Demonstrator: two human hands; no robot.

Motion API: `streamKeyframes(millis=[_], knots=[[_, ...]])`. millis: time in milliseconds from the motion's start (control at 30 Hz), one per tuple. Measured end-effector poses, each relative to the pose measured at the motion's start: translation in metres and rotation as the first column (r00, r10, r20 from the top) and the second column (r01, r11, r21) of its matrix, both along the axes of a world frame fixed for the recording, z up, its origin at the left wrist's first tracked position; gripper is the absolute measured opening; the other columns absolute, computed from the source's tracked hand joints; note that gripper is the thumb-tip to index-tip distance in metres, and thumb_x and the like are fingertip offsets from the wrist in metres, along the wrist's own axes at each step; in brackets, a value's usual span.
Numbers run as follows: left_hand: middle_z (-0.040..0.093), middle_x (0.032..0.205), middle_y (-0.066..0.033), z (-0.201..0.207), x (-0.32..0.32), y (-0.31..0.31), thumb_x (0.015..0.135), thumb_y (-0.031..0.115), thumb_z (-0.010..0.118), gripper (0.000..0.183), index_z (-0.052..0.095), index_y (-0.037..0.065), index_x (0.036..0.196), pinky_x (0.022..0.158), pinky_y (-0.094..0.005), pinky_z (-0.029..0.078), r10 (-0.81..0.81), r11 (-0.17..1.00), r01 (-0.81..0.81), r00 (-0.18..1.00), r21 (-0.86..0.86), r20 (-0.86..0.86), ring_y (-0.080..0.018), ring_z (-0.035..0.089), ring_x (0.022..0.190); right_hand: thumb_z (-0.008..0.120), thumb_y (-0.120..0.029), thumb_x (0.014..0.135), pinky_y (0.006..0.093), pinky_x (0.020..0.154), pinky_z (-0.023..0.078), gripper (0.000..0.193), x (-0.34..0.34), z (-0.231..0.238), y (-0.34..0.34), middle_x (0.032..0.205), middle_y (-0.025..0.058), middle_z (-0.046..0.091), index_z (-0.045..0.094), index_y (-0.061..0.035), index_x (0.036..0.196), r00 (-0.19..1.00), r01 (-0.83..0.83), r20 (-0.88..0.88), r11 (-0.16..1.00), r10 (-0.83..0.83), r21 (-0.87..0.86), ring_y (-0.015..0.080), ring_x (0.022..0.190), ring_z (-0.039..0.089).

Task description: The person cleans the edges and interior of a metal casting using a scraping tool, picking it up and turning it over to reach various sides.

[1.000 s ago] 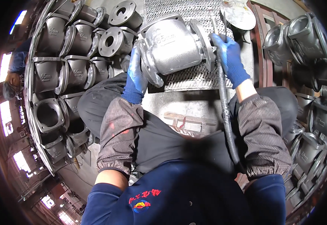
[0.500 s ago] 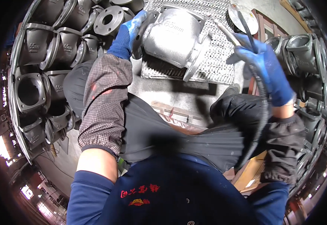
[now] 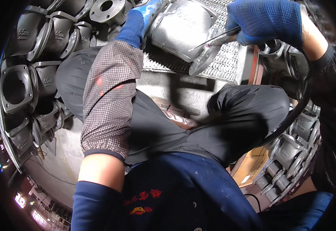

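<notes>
A grey cast metal valve body (image 3: pixel 181 32) lies tilted on a metal grating (image 3: pixel 225 61) in front of me. My left hand (image 3: pixel 135 23), in a blue glove, grips its left side near the flange. My right hand (image 3: pixel 266 21), also in a blue glove, holds a thin rod-like tool (image 3: pixel 212 40) with its tip against the casting's right side. A black hose (image 3: pixel 291 115) runs from that hand down past my right knee.
Several grey flanged castings (image 3: pixel 45 34) are stacked along the left, more castings (image 3: pixel 291 150) stand at the right. My knees in dark trousers (image 3: pixel 198 119) sit below the grating. A concrete ledge (image 3: pixel 183 86) runs under it.
My view has dropped closer to the casting. My right hand has moved from the right side up toward the casting, bringing the tool tip onto it. My left hand stays on the casting.
</notes>
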State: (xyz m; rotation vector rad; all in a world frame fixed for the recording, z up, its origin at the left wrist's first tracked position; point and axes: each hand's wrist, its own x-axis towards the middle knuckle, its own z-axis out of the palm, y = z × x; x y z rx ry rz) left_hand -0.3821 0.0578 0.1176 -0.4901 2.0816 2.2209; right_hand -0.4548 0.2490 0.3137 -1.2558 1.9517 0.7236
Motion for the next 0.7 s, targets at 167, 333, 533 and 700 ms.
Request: streamKeyframes(millis=[167,333,533,700], knots=[[0.048,0.128,-0.0113,-0.003,-0.001,-0.001,0.096,0.031,0.035,0.044,0.044,0.003,0.129,0.099,-0.0323,0.036,-0.009,1.0,0.008,1.0,-0.016,-0.025,-0.0231,0.049,0.115,0.053,-0.006,0.068,0.0322,0.05,0.05,0.019,0.009,-0.007,-0.01,0.054,0.0102,0.058,0.065,0.0021,0.08,0.996,-0.069,-0.054,0.995,0.073,0.076,0.0183,0.047,0.058],[0.048,0.128,-0.0115,-0.006,0.007,-0.009,0.096,0.031,0.035,0.044,0.044,0.003,0.129,0.1,-0.0323,0.036,0.006,0.999,-0.007,0.999,-0.043,-0.035,-0.0232,0.048,0.115,0.053,-0.004,0.067,0.0326,0.053,0.051,0.017,0.024,-0.007,-0.009,0.056,0.0113,0.059,0.066,-0.001,0.077,0.982,-0.19,-0.04,0.975,0.186,-0.114,0.023,0.051,0.06],[0.048,0.128,-0.0117,-0.006,0.002,-0.001,0.096,0.031,0.035,0.044,0.044,0.002,0.129,0.1,-0.0324,0.036,-0.019,0.999,0.016,0.998,-0.044,-0.066,-0.0233,0.048,0.116,0.057,-0.004,0.064,0.037,0.055,0.052,0.009,0.032,-0.009,0.009,0.064,0.0197,0.06,0.064,0.0003,0.065,0.946,-0.308,-0.05,0.836,0.321,-0.455,0.0308,0.06,0.064],[0.048,0.128,-0.0119,-0.009,0.005,-0.003,0.096,0.031,0.035,0.045,0.044,0.002,0.129,0.1,-0.0324,0.036,-0.019,0.998,0.014,0.997,-0.061,-0.077,-0.0235,0.048,0.116,0.053,-0.003,0.069,0.0374,0.061,0.054,0.015,0.05,-0.018,0.001,0.071,0.0206,0.063,0.066,0.0015,0.075,0.953,-0.3,-0.142,0.891,0.266,-0.34,0.0329,0.066,0.065]])
